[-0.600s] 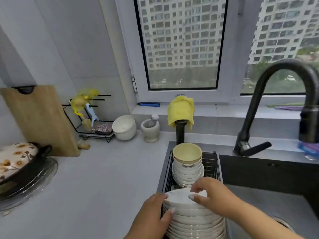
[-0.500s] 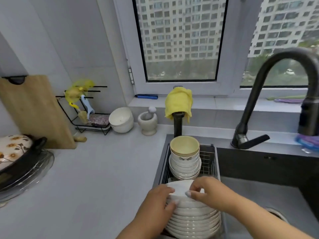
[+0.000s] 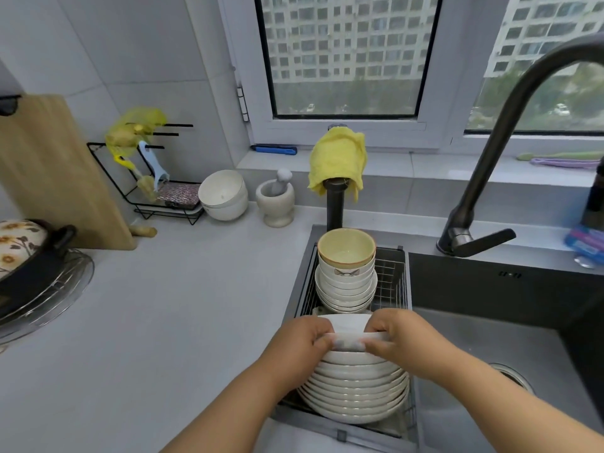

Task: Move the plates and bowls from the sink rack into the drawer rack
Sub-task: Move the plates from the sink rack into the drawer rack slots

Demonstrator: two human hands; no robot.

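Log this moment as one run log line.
step: lifting top plate off plate stack | left hand: gripping plate | right hand: gripping plate | bowl stack: in sink rack

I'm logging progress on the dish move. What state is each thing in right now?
top plate: gripped, tilted up off stack
left hand: grips plate's left edge
right hand: grips plate's right edge
plate stack: in sink rack
bowl stack: in rack, upright

White plates (image 3: 354,392) and bowls (image 3: 345,282); top bowl (image 3: 346,253) pale yellow inside, brown-rimmed. Yellow cloth (image 3: 338,160). Black faucet (image 3: 490,165). Light wooden cutting board (image 3: 52,171). Pot lid (image 3: 16,240) cream with sunflower pattern. Grey mortar (image 3: 275,204).
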